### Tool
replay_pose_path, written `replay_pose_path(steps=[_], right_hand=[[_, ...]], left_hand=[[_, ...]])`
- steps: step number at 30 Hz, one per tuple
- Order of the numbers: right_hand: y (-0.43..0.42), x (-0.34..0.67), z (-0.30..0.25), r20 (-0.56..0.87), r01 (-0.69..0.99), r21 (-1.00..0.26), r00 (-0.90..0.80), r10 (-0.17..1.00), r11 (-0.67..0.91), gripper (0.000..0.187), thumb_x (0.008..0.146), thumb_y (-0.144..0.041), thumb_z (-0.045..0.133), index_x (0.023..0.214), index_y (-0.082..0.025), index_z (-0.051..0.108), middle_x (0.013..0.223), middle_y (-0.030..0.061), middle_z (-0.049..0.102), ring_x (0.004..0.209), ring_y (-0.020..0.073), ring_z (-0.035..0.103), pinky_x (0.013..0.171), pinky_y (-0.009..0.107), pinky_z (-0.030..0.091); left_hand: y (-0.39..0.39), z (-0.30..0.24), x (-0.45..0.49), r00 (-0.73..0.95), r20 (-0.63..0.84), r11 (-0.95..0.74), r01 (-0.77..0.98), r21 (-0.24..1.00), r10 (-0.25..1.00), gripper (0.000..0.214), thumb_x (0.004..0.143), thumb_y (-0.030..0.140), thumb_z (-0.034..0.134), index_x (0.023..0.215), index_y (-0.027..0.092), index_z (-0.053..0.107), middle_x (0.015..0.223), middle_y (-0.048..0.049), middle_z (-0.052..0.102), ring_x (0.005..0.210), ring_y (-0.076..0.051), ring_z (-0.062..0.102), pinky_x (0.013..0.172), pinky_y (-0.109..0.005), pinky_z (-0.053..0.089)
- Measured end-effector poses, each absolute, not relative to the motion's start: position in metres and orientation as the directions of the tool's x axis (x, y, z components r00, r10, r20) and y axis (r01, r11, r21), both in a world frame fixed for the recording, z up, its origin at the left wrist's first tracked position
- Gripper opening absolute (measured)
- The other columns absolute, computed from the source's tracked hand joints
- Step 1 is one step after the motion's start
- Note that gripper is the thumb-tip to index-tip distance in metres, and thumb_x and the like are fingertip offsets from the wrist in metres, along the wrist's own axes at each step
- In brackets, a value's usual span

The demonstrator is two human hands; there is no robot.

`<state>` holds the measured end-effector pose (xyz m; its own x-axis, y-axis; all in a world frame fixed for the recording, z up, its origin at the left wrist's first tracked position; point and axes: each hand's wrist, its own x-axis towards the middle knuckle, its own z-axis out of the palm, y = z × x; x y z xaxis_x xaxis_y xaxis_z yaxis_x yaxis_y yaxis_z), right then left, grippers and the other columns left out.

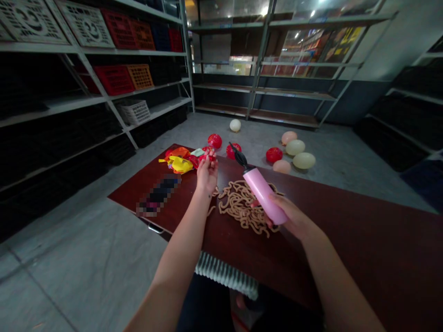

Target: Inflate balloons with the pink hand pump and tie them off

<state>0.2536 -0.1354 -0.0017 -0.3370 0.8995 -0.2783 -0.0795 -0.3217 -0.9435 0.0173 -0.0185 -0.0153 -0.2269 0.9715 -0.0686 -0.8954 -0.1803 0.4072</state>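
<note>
In my right hand (282, 214) is a pink hand balloon pump (265, 193) with a black nozzle, tilted up and to the left. My fingers wrap round its lower end. My left hand (207, 173) is stretched forward, fingers bent and closed on a small red uninflated balloon (205, 158). Beside it on the table lies a pile of limp balloons, with a yellow balloon (181, 164) in front and an orange balloon (180, 152) behind. Beneath the pump, a tangle of brown cords (238, 205) spreads over the dark red table (221, 237).
A blurred-out dark object (159, 194) lies at the table's left. On the floor beyond sit several inflated balloons, among them a red balloon (215, 141) and a cream balloon (304, 160). Metal shelving (188, 60) with crates stands left; more racks stand behind.
</note>
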Motion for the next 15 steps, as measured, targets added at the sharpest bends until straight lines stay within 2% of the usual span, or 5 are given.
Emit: replay_pose_path(steps=[3,7,15], right_hand=[[-0.135,0.259,-0.005,-0.345,0.009,-0.933,-0.311,0.885,-0.361,0.046,0.08,-0.053,0.067,0.107,-0.016,0.064,0.09,0.0103,0.075,0.044,0.0111,0.058,0.035,0.021,0.045],[-0.135,0.261,-0.015,-0.383,0.073,-0.921,-0.339,0.859,-0.382,0.043,0.081,-0.051,0.068,0.108,-0.017,0.064,0.086,0.0087,0.075,0.045,0.0117,0.06,0.038,0.022,0.049],[-0.137,0.253,-0.014,-0.387,0.073,-0.92,-0.339,0.858,-0.386,0.043,0.08,-0.051,0.068,0.109,-0.019,0.062,0.085,0.0083,0.075,0.042,0.012,0.058,0.037,0.023,0.049]], left_hand=[[-0.015,-0.015,0.003,-0.325,-0.087,-0.274,-0.892,0.36,0.942,0.021,0.098,0.009,0.046,0.098,0.018,0.066,0.097,-0.0045,0.073,0.081,-0.007,0.069,0.074,-0.016,0.053],[-0.013,-0.016,-0.003,-0.353,-0.126,-0.289,-0.887,0.36,0.927,0.018,0.098,0.011,0.05,0.096,0.017,0.066,0.094,-0.004,0.073,0.08,-0.008,0.069,0.07,-0.017,0.052],[-0.013,-0.021,0.011,-0.286,-0.097,-0.196,-0.831,0.52,0.953,0.01,0.09,0.012,0.062,0.082,0.016,0.065,0.09,-0.0026,0.074,0.073,-0.007,0.068,0.068,-0.017,0.049]])
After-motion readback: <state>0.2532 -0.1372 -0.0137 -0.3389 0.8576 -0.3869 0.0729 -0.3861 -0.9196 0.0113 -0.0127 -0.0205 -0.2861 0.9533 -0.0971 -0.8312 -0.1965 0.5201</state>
